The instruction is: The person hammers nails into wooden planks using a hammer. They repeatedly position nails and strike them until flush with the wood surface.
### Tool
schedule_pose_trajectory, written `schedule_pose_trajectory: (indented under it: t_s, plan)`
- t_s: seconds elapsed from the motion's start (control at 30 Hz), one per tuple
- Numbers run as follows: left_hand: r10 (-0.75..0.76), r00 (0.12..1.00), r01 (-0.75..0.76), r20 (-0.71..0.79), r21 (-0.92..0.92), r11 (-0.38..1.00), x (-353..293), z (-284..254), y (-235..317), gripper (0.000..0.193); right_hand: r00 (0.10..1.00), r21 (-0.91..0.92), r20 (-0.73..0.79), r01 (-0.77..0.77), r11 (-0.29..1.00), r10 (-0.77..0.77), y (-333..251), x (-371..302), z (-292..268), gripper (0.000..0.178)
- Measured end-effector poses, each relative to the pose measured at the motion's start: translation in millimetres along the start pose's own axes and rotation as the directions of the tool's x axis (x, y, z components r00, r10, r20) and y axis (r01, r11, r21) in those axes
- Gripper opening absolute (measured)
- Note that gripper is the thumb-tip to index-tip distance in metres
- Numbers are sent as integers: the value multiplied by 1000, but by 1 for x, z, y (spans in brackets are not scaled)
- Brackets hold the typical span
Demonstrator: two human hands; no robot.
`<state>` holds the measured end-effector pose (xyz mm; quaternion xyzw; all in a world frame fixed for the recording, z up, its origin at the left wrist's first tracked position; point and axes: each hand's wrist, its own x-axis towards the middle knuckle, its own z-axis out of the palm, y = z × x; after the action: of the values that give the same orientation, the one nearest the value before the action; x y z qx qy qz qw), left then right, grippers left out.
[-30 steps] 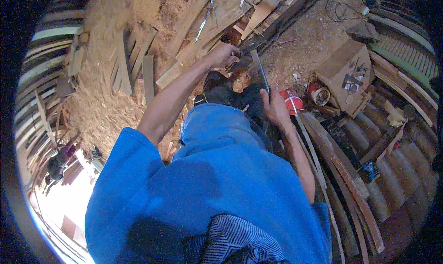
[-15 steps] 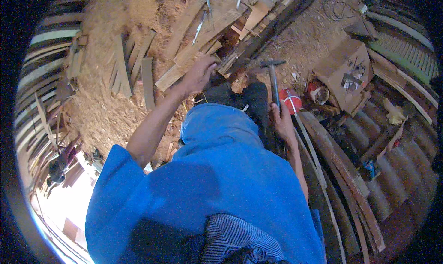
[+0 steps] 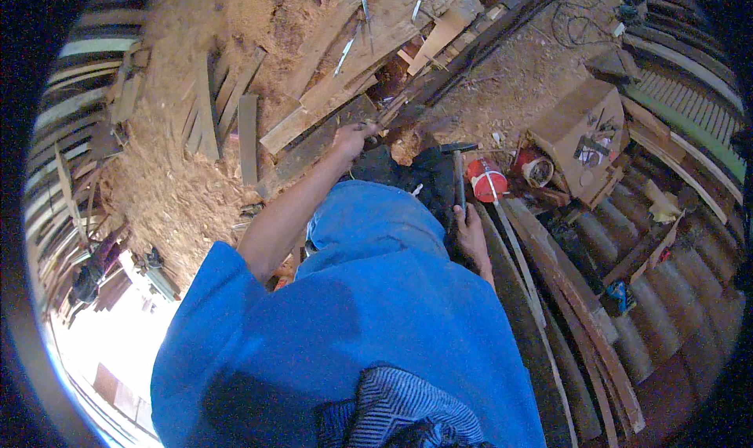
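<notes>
My right hand is wrapped around the handle of a hammer, held upright in view with its dark head at the far end, beside my right thigh. Fingers bent together, my left hand is closed at the near end of a long dark timber. Whatever it pinches is too small to make out. Left of that timber lie light wooden boards. A red bucket with a white strap or strip across it stands just right of the hammer.
A cardboard box with things on it and a red-rimmed can stand to the right. Long planks run along my right side. Loose boards lie on the sawdust-covered ground at left. Corrugated sheeting covers the lower right.
My right hand has drawn the hammer back and down toward me, lowering its head. My left hand has shifted slightly right and nearer the timber's end, its fingers closing together.
</notes>
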<state>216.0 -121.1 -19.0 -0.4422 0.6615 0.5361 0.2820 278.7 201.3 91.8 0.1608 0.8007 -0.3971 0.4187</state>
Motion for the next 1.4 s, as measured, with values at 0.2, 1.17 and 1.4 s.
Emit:
schedule_pose_trajectory:
  t_s: [0.2, 1.17, 1.4]
  plan:
    - [110, 978, -111, -175, 3, 994, 4, -46, -11, 35, 994, 24, -103, -22, 999, 25, 4, 2, 16, 44]
    - [750, 652, -647, 111, 597, 474, -2, 27, 56, 28, 968, -18, -226, -118, 993, 111, 26, -22, 30, 51]
    - [605, 782, -537, 146, 651, 536, -4, 40, 72, 28, 942, -26, -293, -180, 983, 165, 44, -20, 29, 55]
